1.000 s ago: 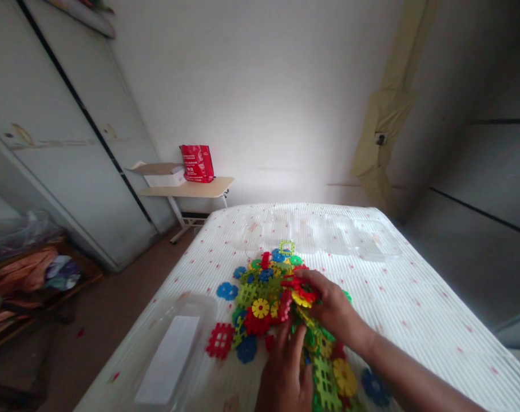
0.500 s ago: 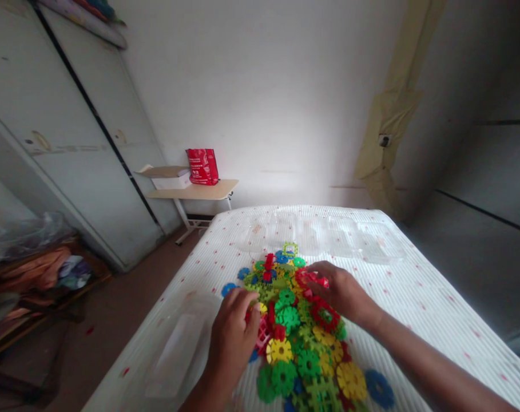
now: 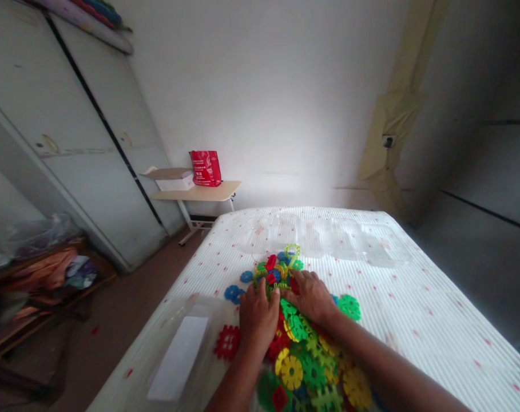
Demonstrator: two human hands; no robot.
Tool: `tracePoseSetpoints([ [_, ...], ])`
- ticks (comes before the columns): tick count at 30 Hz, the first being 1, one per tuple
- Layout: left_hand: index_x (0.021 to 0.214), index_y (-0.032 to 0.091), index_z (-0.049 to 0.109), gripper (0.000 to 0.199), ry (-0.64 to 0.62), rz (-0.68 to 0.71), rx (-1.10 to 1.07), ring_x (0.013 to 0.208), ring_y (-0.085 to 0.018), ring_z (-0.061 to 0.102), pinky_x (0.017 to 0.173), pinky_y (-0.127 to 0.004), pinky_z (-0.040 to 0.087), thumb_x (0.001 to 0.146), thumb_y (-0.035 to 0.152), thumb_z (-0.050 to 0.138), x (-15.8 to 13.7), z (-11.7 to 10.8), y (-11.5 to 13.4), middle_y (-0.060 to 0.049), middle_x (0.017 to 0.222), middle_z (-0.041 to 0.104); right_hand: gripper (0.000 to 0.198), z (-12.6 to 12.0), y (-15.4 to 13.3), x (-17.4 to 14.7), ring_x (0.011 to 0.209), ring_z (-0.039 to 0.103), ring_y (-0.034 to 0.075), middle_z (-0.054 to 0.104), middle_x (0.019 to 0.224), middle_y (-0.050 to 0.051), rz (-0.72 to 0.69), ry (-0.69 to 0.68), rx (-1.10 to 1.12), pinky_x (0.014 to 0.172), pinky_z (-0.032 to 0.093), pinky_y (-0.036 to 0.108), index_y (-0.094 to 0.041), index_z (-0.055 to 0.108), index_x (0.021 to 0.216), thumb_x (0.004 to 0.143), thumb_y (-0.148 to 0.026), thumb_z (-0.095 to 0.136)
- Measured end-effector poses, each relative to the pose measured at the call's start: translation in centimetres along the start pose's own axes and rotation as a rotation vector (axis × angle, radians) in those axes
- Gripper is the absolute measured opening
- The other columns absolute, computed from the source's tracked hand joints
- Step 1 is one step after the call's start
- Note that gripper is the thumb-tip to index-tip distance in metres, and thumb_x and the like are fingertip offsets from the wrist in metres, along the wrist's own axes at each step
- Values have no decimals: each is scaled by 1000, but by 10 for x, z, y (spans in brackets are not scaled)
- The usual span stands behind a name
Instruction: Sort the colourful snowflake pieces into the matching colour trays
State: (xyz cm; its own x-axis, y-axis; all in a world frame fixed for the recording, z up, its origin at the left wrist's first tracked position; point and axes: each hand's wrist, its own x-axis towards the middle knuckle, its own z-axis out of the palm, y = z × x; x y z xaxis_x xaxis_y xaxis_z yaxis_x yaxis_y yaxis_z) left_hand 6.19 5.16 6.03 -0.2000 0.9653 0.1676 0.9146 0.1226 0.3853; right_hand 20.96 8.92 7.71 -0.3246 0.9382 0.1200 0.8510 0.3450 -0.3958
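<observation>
A heap of colourful plastic building pieces [image 3: 313, 369], notched discs and square lattice shapes, lies on the white cloth-covered table. My left hand [image 3: 258, 317] rests on the heap's left side, fingers pointing forward and thumb apart. Across from it, my right hand [image 3: 314, 298] lies over the pieces with fingers spread and its thumb towards the left hand. The pieces under both palms are hidden. A red lattice square [image 3: 226, 342] lies left of my left wrist, and blue discs [image 3: 233, 293] sit beyond it. Right of my right wrist is a green disc [image 3: 349, 307].
A row of clear plastic trays [image 3: 345, 240] spans the far side of the table. At the near left stands a clear container [image 3: 214, 315] with a white sheet [image 3: 180, 357]. Beyond, a small desk [image 3: 217, 191] carries a red bag [image 3: 206, 169] and a box [image 3: 176, 182].
Both hands have moved closer together over the heap, the left forward and right, the right leftward. Pieces have shifted; a red square now shows at left and a green disc at right.
</observation>
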Motion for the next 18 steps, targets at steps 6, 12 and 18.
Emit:
tracePoseSetpoints([
  [6,122,13,49,43,104,12,-169,118,-27,46,98,-44,35,88,31,31,-5,14,-2,-17,124,54,57,8,-5,7,107,54,25,58,117,11,77,28,519,93,40,37,-15,54,119,70,-43,62],
  [12,120,13,51,43,105,-43,-417,120,-25,46,103,-41,33,88,34,30,-8,14,11,-14,126,54,52,5,-16,4,92,62,23,66,98,5,267,-80,1159,83,48,37,-16,55,110,62,-31,67],
  [18,125,14,45,45,68,-181,-870,123,-18,43,104,-32,35,88,37,31,-17,8,23,-10,132,49,52,-15,-26,-10,94,61,23,66,97,3,177,-93,1277,84,47,36,-18,54,110,61,-24,68],
])
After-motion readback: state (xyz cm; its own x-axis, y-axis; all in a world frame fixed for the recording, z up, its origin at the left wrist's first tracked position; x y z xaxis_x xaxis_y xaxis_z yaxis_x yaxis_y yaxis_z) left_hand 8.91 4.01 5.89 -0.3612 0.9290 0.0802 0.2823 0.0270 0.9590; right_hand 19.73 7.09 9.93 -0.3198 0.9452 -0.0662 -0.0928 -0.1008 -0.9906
